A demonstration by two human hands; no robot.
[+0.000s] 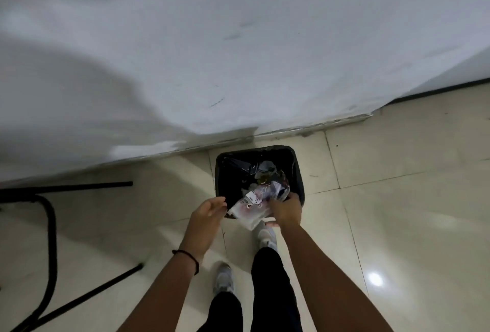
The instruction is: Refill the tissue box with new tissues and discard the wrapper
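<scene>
Over the black bin by the wall, we find our right hand clamped on the crumpled wrapper at the near rim; our left hand hovers beside it, fingers apart

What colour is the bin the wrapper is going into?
Black, lined with a black bag. The bin shows in the head view, the only one.

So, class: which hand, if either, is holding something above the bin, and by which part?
The right hand grips the crumpled clear plastic tissue wrapper by its right edge; the left hand is open and empty.
</scene>
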